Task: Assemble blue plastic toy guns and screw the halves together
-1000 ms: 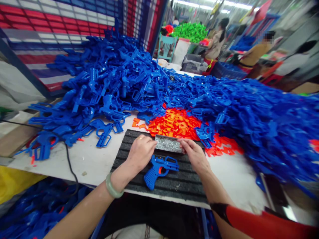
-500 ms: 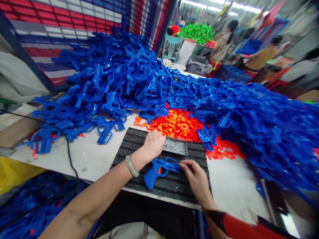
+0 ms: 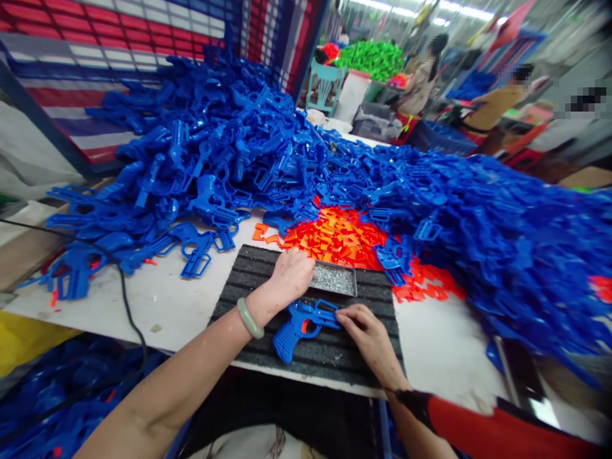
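Note:
A blue plastic toy gun with an orange trigger lies on a dark ribbed mat, its grip toward me and its barrel pointing right. My right hand is closed in a pinch, thumb and forefinger at the barrel's front end. Just beyond the gun, a shallow metal tray holds many tiny silvery metal parts. My left hand, with a pale green bangle on the wrist, is curled over the tray's left end. Its fingertips are hidden, so anything in them cannot be made out.
Blue toy gun parts are heaped across the table's back and right side. Orange pieces lie behind the tray. A black cable hangs over the left edge, and a phone lies at right. Other people sit farther back.
The view has shifted slightly. My right fingertips have moved a little left, onto the toy gun's barrel end. My left hand stays over the tray.

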Tool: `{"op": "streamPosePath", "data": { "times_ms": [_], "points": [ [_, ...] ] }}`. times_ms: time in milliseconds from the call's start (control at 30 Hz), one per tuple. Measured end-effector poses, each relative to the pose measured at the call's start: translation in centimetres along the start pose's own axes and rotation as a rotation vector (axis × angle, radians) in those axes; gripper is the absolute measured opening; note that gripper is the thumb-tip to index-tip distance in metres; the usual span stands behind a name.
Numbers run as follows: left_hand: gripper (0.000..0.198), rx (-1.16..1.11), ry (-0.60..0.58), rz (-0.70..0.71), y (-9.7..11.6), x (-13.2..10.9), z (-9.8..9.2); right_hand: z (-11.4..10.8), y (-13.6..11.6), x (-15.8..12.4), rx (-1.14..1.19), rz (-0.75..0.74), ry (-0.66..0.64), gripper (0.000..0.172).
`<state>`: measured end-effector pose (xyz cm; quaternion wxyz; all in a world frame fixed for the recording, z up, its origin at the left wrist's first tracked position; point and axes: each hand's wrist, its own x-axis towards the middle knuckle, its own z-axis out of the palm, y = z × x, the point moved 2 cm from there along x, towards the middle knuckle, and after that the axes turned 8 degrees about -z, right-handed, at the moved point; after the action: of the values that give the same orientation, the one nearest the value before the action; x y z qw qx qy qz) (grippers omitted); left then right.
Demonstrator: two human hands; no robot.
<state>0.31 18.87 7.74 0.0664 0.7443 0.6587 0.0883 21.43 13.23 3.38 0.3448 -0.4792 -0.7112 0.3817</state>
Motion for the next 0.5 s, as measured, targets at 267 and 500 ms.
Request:
{"op": "streamPosePath", "data": {
  "times_ms": [267, 500],
  "points": [
    [0.034, -0.002, 0.108, 0.011, 0.1, -0.4, 0.4, -0.4, 0.2, 0.5, 0.021, 0.049, -0.082, 0.024],
    [0.025, -0.095, 0.141, 0.111, -1.3, -1.0, 0.0, -3.2, 1.2, -0.7, 0.224, 0.131, 0.064, 0.03]
  ]
}}
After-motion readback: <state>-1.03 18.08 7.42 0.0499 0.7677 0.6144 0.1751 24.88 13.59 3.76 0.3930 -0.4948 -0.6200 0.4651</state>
